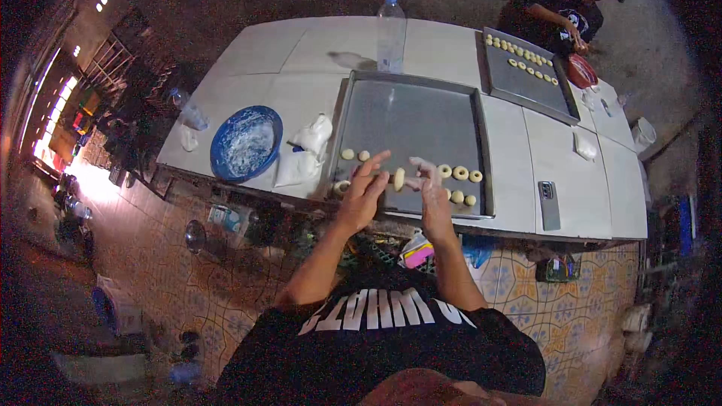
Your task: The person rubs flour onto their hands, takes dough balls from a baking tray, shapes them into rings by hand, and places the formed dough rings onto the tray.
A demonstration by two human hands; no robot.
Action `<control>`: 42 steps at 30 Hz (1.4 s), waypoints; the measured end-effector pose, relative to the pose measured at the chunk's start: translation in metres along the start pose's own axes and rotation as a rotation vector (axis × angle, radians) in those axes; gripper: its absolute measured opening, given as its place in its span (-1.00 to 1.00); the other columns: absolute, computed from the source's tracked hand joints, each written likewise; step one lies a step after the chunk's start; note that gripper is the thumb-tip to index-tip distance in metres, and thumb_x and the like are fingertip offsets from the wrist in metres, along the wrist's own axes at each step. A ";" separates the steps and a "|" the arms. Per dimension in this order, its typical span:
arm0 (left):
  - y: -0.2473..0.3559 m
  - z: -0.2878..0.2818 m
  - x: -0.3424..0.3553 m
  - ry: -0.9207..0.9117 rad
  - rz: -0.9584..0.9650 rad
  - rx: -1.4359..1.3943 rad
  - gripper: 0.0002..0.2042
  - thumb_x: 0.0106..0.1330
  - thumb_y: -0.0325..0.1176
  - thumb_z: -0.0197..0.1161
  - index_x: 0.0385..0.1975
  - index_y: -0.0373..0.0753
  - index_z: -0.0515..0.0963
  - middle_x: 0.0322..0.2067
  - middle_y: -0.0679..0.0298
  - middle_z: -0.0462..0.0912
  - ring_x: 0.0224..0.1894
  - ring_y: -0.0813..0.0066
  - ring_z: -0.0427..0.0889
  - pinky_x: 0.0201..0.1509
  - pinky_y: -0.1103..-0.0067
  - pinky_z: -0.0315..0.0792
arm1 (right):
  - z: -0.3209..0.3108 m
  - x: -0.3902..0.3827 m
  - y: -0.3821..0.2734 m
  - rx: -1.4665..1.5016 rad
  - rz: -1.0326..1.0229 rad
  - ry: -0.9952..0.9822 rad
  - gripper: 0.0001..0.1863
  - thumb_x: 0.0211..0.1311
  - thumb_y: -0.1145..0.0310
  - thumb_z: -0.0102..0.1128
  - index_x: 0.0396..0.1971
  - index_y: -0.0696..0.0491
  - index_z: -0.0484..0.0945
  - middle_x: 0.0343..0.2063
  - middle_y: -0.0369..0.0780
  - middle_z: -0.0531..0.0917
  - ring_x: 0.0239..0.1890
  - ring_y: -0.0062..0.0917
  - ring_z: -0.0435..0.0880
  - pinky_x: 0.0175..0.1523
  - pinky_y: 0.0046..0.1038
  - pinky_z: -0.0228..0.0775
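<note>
Between my two hands, above the near edge of a large grey baking tray, a pale dough ring is held upright. My left hand touches it from the left, its upper fingers stretched out. From the right, my right hand reaches the ring with a fingertip, its other fingers curled and dusted white. Which finger passes through the hole is hard to make out. Dough rings and dough balls lie on the tray right of my hands. More dough balls rest to the left.
Left of the tray are a blue basin dusted with flour and white bags. A plastic bottle stands behind it. Further right lie a phone and a second tray of dough, where another person works beside a red bowl.
</note>
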State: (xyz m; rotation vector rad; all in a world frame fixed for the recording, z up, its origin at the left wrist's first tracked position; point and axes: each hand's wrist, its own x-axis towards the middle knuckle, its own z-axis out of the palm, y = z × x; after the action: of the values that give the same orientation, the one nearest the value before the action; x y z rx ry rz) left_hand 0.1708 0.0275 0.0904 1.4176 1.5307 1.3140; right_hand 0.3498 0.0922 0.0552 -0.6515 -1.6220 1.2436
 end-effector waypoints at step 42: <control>-0.012 -0.001 0.002 -0.099 -0.090 -0.340 -0.38 0.70 0.13 -0.29 0.53 -0.13 0.32 0.39 0.15 0.46 0.44 0.21 0.36 0.60 0.22 0.01 | -0.010 0.011 -0.016 -0.095 0.003 -0.144 -0.21 0.67 -0.22 -0.46 0.44 0.16 0.35 0.49 -0.01 0.28 0.51 -0.10 0.21 0.61 -0.10 -0.07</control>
State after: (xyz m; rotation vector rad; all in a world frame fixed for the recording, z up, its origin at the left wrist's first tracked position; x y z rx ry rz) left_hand 0.1656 0.0305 0.0797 1.1664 1.2226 1.3531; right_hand 0.3561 0.1005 0.0742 -0.6354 -1.8088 1.2457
